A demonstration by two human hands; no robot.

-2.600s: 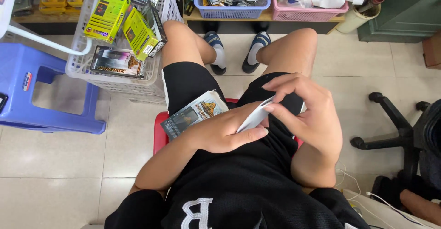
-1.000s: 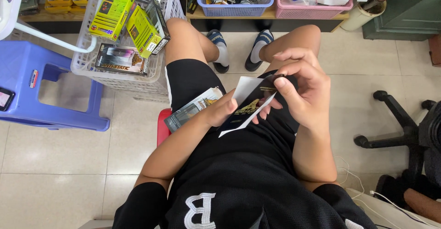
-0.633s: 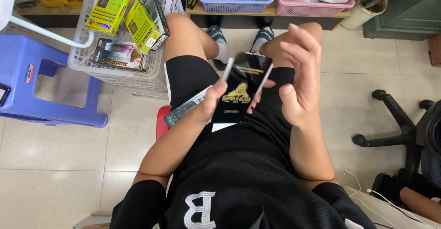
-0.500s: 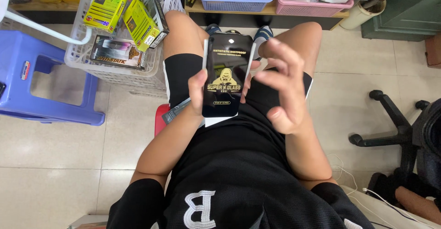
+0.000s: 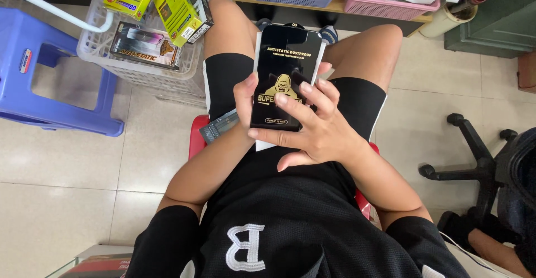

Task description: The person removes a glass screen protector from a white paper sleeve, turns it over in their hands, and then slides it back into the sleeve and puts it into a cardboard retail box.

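Black and glossy, the flat rectangular screen-protector packet with a gold emblem [image 5: 286,77] is held upright over the lap, left hand [image 5: 245,102] clenched on its left edge, right hand [image 5: 312,130] gripping its face. It looks unopened; further packets [image 5: 219,126] wait underneath.

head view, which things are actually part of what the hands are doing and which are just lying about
In hand:
- flat black glossy packet with gold print, held upright by the left hand and the right hand
- grey flat packets on the lap beside the left wrist

Lying about:
- white plastic basket of yellow-green boxes
- blue plastic stool
- pink basket
- black office chair base
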